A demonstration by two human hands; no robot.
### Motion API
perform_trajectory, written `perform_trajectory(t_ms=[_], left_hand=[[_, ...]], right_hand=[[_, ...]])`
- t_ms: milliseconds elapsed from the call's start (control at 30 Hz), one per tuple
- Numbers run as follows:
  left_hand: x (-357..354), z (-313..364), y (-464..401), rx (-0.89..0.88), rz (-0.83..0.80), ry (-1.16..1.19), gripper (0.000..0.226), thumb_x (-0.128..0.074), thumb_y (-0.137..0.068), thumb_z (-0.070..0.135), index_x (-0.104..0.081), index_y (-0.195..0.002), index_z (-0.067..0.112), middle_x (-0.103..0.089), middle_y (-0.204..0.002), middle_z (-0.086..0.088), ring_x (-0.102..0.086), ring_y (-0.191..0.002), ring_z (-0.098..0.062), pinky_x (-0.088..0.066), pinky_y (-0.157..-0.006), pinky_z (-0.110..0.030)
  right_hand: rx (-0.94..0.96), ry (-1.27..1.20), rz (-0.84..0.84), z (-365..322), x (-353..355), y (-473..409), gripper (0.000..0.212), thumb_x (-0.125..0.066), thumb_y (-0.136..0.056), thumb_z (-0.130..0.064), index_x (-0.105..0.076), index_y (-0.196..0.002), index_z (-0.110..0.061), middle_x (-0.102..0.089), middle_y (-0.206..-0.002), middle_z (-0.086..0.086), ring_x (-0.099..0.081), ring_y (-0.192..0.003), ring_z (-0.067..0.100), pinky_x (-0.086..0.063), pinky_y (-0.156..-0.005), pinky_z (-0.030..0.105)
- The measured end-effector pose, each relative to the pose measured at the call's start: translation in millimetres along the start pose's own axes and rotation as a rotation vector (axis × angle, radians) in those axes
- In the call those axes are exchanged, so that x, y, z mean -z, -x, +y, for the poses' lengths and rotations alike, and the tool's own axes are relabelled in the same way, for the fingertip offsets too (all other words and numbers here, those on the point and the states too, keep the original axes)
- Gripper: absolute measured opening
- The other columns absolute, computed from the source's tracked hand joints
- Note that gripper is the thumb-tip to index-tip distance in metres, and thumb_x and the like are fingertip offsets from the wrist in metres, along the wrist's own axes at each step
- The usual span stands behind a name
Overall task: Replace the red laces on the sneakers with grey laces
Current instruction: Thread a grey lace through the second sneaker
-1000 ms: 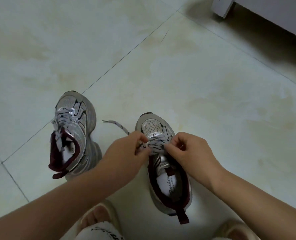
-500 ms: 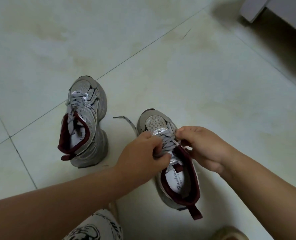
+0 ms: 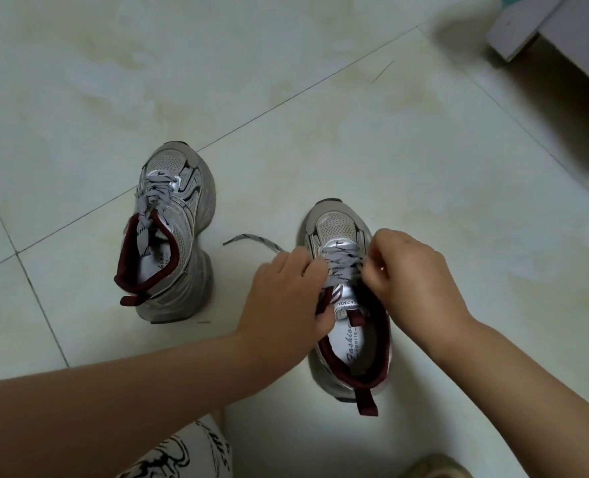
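Pinching grey lace [image 3: 341,262] on near sneaker [image 3: 334,229]: left hand [image 3: 286,294], right hand [image 3: 410,270].

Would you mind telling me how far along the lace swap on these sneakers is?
Done: the left sneaker already carries grey laces, and no red laces show anywhere. In hand: the left hand and right hand both pinch the grey lace across the right sneaker; one end trails loose on the floor. Left: lacing its upper eyelets, apparently.
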State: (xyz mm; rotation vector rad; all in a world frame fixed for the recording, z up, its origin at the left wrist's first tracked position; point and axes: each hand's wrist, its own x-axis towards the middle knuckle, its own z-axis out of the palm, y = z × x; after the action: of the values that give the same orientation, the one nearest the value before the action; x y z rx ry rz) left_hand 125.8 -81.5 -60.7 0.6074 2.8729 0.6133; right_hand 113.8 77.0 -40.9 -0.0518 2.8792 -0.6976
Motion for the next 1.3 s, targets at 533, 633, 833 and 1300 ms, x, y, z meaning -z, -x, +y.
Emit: perform_trajectory(t_ms=[533, 633, 833, 1300], left_hand=[[-7, 4, 2, -0.201, -0.094, -0.219, 0.055, -0.081, -0.043, 0.014, -0.07, -0.096, 0.018, -0.065, -0.085, -0.009, -0.058, -0.057, -0.02, -0.043, -0.042, -0.02], [-9, 2, 2, -0.219, -0.077, -0.23, 0.054, -0.081, -0.046, 0.014, -0.069, -0.098, 0.015, -0.065, -0.085, -0.011, -0.058, -0.056, -0.022, -0.045, -0.041, -0.023], [-11, 3, 1, -0.235, -0.047, -0.248, 0.053, -0.081, -0.046, 0.014, -0.069, -0.097, 0.014, -0.064, -0.085, -0.012, -0.057, -0.055, -0.022, -0.043, -0.041, -0.022], [-13, 1, 1, -0.24, -0.042, -0.223, 0.055, -0.081, -0.045, 0.01, -0.068, -0.098, 0.011, -0.065, -0.088, -0.013, -0.06, -0.06, -0.024, -0.047, -0.044, -0.023]], right_hand=[[0.081, 0.204, -0.007, 10, 1, -1, 0.009, -0.052, -0.087, -0.016, -0.043, -0.087, -0.016, -0.052, -0.072, 0.002, -0.048, -0.062, 0.034, -0.032, -0.05, 0.033], [-0.2, -0.128, -0.042, 15, -1, 4, 0.009, -0.057, -0.087, -0.028, -0.05, -0.091, -0.023, -0.061, -0.076, -0.004, -0.058, -0.072, 0.024, -0.046, -0.063, 0.034], [-0.121, -0.156, -0.082, 15, 2, -2, 0.011, -0.06, -0.086, -0.021, -0.061, -0.075, -0.022, -0.06, -0.072, -0.003, -0.052, -0.068, 0.014, -0.04, -0.064, 0.027], [-0.563, -0.904, -0.376, 24, 8, 3, 0.021, -0.059, -0.086, -0.025, -0.055, -0.077, -0.007, -0.054, -0.071, 0.013, -0.05, -0.06, 0.018, -0.044, -0.06, 0.027]])
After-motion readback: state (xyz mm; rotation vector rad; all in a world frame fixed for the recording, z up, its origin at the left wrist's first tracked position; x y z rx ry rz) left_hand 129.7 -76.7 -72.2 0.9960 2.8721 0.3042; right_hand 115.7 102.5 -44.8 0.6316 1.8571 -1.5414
